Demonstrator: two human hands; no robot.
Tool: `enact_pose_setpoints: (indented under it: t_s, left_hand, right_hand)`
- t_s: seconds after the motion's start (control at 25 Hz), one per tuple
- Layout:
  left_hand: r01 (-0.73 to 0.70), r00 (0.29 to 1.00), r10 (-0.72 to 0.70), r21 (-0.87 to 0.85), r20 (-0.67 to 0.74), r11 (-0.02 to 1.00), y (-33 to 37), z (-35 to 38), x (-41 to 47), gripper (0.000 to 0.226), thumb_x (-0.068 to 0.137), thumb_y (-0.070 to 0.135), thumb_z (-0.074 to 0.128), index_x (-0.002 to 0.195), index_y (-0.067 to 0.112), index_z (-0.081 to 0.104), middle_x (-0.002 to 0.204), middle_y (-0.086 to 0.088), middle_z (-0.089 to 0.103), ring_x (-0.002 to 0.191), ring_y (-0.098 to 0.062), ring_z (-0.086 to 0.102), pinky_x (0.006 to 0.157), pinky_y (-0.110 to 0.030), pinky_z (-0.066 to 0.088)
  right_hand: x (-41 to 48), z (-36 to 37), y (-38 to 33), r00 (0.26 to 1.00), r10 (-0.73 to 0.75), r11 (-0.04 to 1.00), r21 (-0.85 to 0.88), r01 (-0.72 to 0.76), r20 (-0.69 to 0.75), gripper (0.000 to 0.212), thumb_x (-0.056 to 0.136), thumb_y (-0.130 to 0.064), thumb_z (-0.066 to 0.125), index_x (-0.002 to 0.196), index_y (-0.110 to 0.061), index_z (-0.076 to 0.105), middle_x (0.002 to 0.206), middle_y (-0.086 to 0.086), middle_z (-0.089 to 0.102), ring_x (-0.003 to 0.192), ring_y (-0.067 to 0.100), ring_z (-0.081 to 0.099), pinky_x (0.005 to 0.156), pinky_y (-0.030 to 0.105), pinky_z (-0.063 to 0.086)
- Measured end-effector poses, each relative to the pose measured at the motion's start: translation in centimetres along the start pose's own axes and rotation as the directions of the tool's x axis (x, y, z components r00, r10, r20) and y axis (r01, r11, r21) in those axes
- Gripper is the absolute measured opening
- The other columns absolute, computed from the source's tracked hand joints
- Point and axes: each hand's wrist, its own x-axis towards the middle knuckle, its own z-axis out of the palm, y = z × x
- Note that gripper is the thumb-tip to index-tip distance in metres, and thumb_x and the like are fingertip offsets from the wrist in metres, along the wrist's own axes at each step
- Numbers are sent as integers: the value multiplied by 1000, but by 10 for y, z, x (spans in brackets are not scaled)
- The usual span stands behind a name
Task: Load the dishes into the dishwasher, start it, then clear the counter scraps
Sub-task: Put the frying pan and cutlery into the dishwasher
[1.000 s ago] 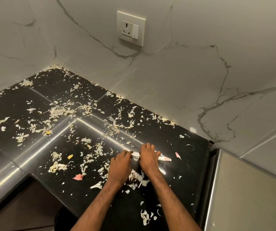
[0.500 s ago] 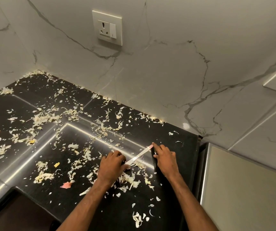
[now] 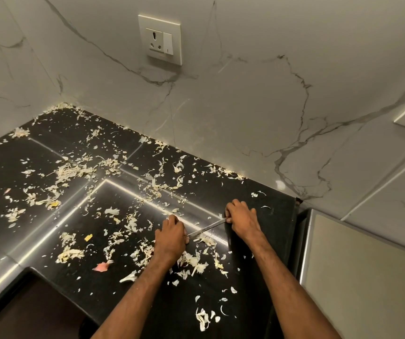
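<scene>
Pale vegetable scraps (image 3: 74,171) lie scattered over the black counter (image 3: 265,241), thickest in the middle and along the wall. My left hand (image 3: 172,237) and my right hand (image 3: 242,220) rest on the counter, each pinching one end of a thin pale strip (image 3: 207,227). The strip lies low over the counter, slanting from near left to far right. A small heap of scraps (image 3: 194,261) sits just in front of my left hand. What the strip is made of I cannot tell.
A marble wall with a power socket (image 3: 160,40) backs the counter. A steel appliance top (image 3: 358,270) adjoins the counter on the right. The counter's front edge steps back at the lower left (image 3: 25,270). A pink scrap (image 3: 101,266) lies near that edge.
My hands were side by side over the strip and have drawn apart. The right hand moved right and back, so the strip now spans the gap between them.
</scene>
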Motion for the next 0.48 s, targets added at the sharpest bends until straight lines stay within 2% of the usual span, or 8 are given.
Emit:
enact_pose_setpoints:
  t_s: [0.08, 0.16, 0.24, 0.32, 0.4, 0.48]
  left_hand:
    - [-40, 999, 40, 6, -7, 999, -2, -3, -3, 21, 94, 28, 61, 112, 21, 53, 121, 3, 51, 108, -13, 52, 98, -41, 47]
    - [-48, 998, 48, -19, -37, 999, -8, -6, -7, 19, 94, 22, 60, 112, 23, 53, 115, 4, 58, 100, -12, 57, 93, -38, 50]
    - [-70, 993, 67, -26, -99, 997, -17, -8, -12, 21, 94, 22, 60, 114, 23, 56, 115, 4, 56, 101, -10, 52, 95, -33, 49]
    - [-79, 987, 67, -85, -145, 993, -24, -11, -17, 15, 95, 26, 61, 110, 22, 60, 111, 6, 54, 97, -6, 50, 91, -27, 48]
    - [-61, 990, 13, -334, -143, 940, -27, -18, -23, 7, 96, 27, 62, 102, 23, 61, 101, 11, 58, 89, -3, 56, 84, -24, 50]
    - [-41, 992, -48, -663, -115, 747, -24, -26, -27, 5, 94, 21, 65, 99, 21, 62, 95, 9, 66, 88, -10, 65, 78, -26, 55]
  right_hand:
    - [-7, -1, -1, 997, -72, 997, -11, 72, 9, 21, 91, -10, 56, 91, -30, 53, 98, -10, 51, 102, 15, 50, 82, 34, 30]
    - [-19, 5, -1, 993, -113, 993, -39, 112, -38, 21, 92, -13, 60, 102, -31, 57, 104, -11, 53, 104, 12, 50, 83, 32, 31]
    - [-35, 13, -2, 986, -100, 995, -43, 95, -135, 19, 93, -15, 61, 107, -29, 62, 106, -11, 53, 101, 9, 50, 83, 30, 34]
    - [-52, 21, -5, 975, -15, 998, 48, 26, -223, 12, 92, -18, 63, 99, -27, 66, 102, -12, 55, 96, 9, 54, 79, 29, 34]
    - [-71, 29, -7, 958, 84, 978, 206, -27, -274, 5, 89, -19, 67, 90, -25, 68, 96, -14, 56, 94, 8, 56, 78, 30, 38]
    - [-88, 32, -9, 954, 140, 947, 317, -51, -264, 2, 90, -21, 68, 90, -23, 68, 94, -15, 55, 94, 6, 55, 85, 34, 44]
